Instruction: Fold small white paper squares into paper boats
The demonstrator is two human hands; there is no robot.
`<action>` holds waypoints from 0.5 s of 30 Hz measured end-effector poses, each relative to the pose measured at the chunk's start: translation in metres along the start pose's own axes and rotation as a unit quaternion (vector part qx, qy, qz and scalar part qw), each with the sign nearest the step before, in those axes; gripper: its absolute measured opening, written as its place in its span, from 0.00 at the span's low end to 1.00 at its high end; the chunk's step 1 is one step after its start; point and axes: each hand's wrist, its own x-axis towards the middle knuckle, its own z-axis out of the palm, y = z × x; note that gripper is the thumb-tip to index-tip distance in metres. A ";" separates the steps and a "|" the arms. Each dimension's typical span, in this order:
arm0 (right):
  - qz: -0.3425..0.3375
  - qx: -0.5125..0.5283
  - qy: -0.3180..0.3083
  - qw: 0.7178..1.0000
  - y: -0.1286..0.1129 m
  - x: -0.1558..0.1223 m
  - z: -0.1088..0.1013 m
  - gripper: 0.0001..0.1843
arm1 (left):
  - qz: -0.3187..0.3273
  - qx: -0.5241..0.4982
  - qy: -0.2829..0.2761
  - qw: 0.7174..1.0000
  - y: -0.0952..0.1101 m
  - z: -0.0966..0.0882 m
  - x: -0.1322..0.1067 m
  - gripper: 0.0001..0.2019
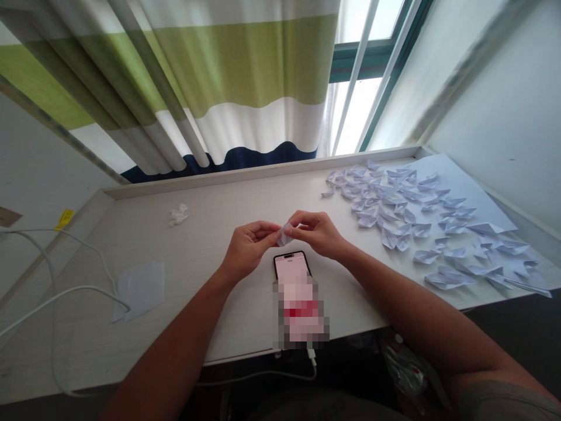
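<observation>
Between both hands, above the middle of the desk, is a small folded piece of white paper (284, 235). My left hand (252, 245) pinches its left side with thumb and fingers. From the other side my right hand (316, 231) grips it the same way, fingertips almost meeting those of the left. The fingers cover part of the paper, so its full shape is hidden. Just below the hands lies a phone (293, 272) with a lit screen, its lower part blurred out.
Many folded paper boats (394, 202) spread over the desk's right side, some on a large white sheet (464, 181). At left lie a few paper sheets (144, 286) under a white cable (79, 289), and a crumpled tissue (179, 214). A curtain (245, 70) hangs behind the desk (210, 210).
</observation>
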 end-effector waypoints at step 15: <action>-0.022 -0.033 -0.001 0.999 -0.005 -0.001 -0.001 0.16 | -0.027 -0.001 0.002 1.000 0.002 0.006 -0.002 0.19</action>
